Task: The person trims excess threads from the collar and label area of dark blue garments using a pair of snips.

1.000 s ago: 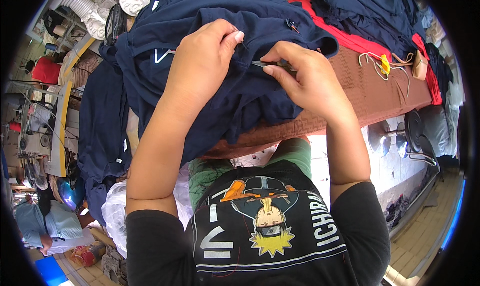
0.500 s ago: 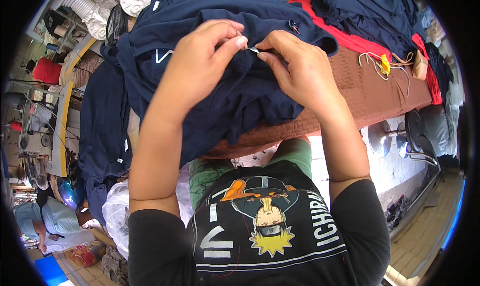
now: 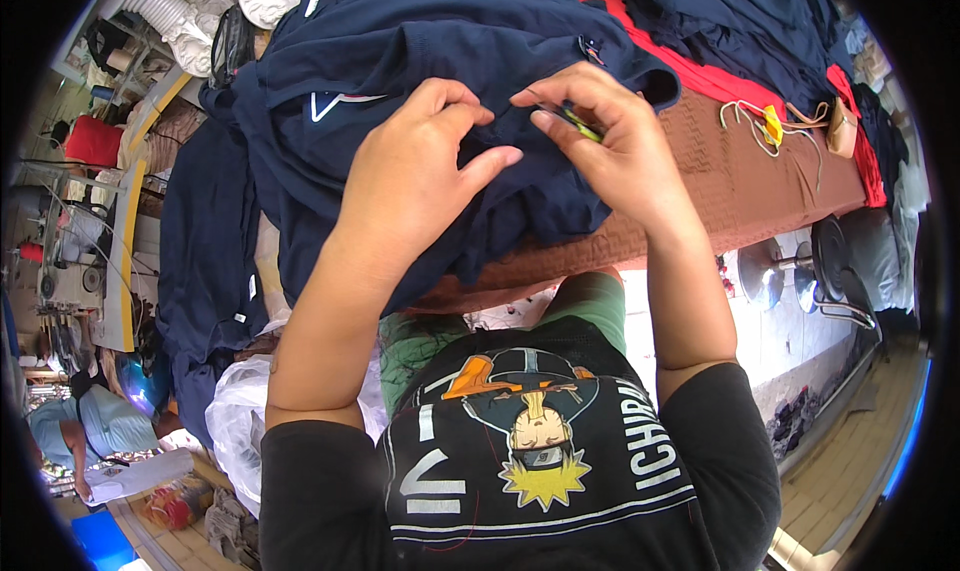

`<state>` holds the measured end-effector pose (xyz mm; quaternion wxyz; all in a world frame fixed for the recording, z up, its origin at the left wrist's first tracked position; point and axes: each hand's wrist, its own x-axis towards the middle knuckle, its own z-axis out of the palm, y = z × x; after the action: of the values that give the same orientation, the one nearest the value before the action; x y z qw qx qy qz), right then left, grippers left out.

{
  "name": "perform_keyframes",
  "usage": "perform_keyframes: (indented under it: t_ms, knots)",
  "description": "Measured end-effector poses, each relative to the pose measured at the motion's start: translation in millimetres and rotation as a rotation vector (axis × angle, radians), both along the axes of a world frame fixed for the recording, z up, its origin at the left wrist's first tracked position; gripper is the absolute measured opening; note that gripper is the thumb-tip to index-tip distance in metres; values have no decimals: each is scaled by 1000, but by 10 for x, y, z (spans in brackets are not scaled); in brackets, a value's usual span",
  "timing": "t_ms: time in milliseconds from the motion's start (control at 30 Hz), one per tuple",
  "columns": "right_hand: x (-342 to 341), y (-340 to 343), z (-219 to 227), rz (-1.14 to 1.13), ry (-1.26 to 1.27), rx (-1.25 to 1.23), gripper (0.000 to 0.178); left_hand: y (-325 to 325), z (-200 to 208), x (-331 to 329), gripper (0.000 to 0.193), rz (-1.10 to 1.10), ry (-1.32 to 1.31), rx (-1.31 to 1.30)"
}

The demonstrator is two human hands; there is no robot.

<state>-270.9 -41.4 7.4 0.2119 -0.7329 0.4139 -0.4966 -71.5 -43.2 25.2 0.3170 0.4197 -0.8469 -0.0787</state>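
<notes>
A dark navy garment (image 3: 480, 201) lies bunched over the table in front of me, a white outlined shape on its left part. My left hand (image 3: 415, 161) hovers over the cloth, thumb stretched apart from the curled fingers, and I see nothing in it. To its right, my right hand (image 3: 615, 136) is closed round small thread snips (image 3: 578, 123) with a black and yellow-green handle. Most of the snips is hidden by the fingers. A small dark tag or clip (image 3: 590, 48) sits on the garment beyond my right hand.
A brown cloth (image 3: 740, 191) covers the table. On it, at right, lie a cord with a yellow piece (image 3: 770, 126) and a tan block (image 3: 841, 131). More navy garments (image 3: 730, 31) are piled far right by red fabric (image 3: 660, 56). Sewing machines (image 3: 80, 281) stand left; another person (image 3: 100, 431) is lower left.
My hands have moved apart and slightly nearer to me. My left thumb has spread from the fingers. The snips' handle now shows in my right hand, where a silver tip showed before.
</notes>
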Motion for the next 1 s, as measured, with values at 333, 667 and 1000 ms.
perform_keyframes:
  t_ms: [333, 667, 1000]
  knots:
    - [169, 22, -130, -50, 111, -12, 26, -129, -97, 87, 14, -12, 211, 459]
    - [152, 31, -293, -38, 121, -120, 23, -87, -85, 58, 17, -60, 362, 543]
    - [138, 29, -284, 10, -5, -110, 26, -160, 41, 269, 22, -169, 251, 614]
